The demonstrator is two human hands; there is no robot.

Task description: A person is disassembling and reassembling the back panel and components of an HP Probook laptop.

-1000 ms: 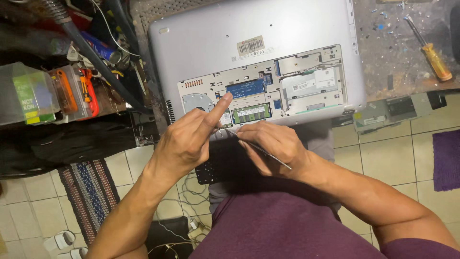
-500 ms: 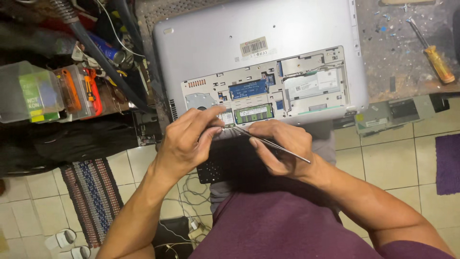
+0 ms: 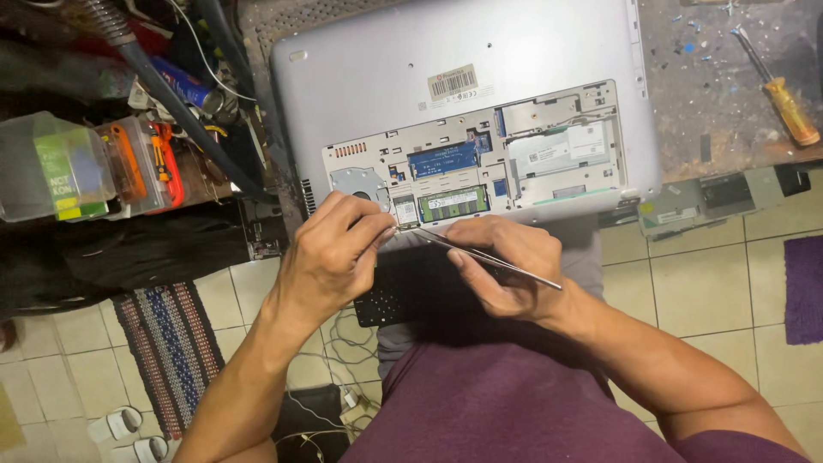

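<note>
A silver laptop [image 3: 446, 51] lies upside down with its bottom panel off, showing a blue board, a green memory stick [image 3: 453, 203] and a fan. My left hand [image 3: 330, 257] pinches its fingertips at the near edge of the open bay, beside a small card. My right hand [image 3: 506, 266] grips thin metal tweezers [image 3: 489, 255], whose tip points left toward my left fingertips. What the fingertips pinch is too small to make out.
A yellow-handled screwdriver [image 3: 784, 94] lies on the worn bench at the right. A clear plastic box with orange tools [image 3: 86, 167] sits at the left among cables. A black keyboard part [image 3: 403, 296] rests on my lap. Tiled floor, a striped mat [image 3: 167, 351] and cables lie below.
My left index finger, earlier stretched onto the laptop's bay, has curled back into a pinch at the edge. The tweezers in my right hand have swung up so their tip meets my left fingertips.
</note>
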